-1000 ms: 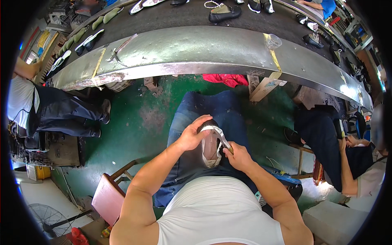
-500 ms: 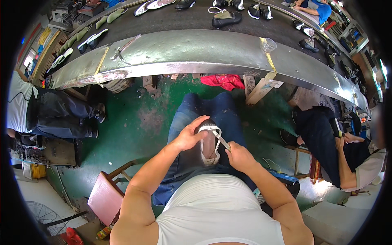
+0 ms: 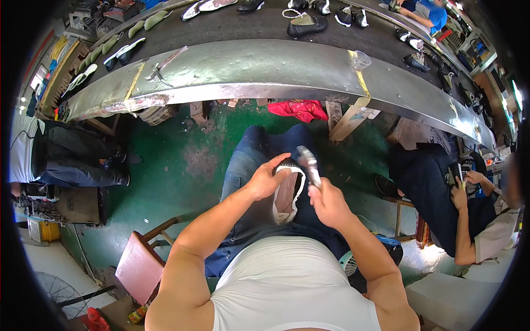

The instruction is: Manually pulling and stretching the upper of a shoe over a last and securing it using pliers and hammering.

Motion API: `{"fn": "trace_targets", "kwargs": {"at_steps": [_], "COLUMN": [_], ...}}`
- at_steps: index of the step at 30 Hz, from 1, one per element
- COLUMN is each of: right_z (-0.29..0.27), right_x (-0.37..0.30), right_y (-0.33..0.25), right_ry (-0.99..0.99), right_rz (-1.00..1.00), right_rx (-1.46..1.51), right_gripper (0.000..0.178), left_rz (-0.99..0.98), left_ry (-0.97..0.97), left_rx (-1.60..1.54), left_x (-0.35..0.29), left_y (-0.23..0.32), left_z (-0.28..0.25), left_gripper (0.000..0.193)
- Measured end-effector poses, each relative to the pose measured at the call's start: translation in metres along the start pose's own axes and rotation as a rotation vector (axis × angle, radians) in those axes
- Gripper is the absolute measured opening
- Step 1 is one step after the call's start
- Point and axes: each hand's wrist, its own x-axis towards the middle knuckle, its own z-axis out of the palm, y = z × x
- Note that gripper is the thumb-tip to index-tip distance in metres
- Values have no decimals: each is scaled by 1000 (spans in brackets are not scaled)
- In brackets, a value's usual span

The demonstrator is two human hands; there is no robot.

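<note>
A shoe [image 3: 285, 196] rests sole-side up on my jeans, its brown inner sole showing inside a white turned-over rim, the dark toe pointing away from me. My left hand [image 3: 266, 181] is closed round the toe end, thumb over the rim and fingers along the far side. Just right of the toe, my right hand [image 3: 329, 205] grips a silver metal hand tool [image 3: 310, 165]. The tool's head points up and away, apart from the shoe, and motion smears it so its exact kind is unclear.
Ahead runs a metal-edged bench [image 3: 259, 63] with several shoes on its dark top, a hammer [image 3: 165, 63] and a clear cup [image 3: 361, 60]. Red cloth [image 3: 298, 110] lies beneath. Seated people flank me left and right. A pink-seated chair [image 3: 139, 265] stands behind left.
The tool has lifted off the shoe's rim near the toe and swung upright to the right. My right hand moved slightly right. My left hand still holds the shoe.
</note>
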Motion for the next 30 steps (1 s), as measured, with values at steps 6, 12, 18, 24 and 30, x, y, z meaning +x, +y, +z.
{"fn": "trace_targets", "kwargs": {"at_steps": [6,12,18,24,30], "right_z": [1,21,24,18,15], "right_x": [6,34,31,36,40], "right_y": [42,44,67,75,78], "right_ry": [-32,51,-24,-55,-63], "right_rz": [135,349,400,405,362], "right_rx": [-136,-207,-122,-169,-92], "right_gripper": [51,70,38,40,39], "left_rz": [67,-51,-53,-209,-215], "left_ry": [-8,-209,-167,142,-167], "left_rx": [187,180,-338,529,-56], "left_x": [5,15,-3,-29,-20], "left_y": [-53,-24,-42,-26,-62], "left_z": [-14,-9,-9,26,-13], "left_gripper": [77,80,62,41,48]}}
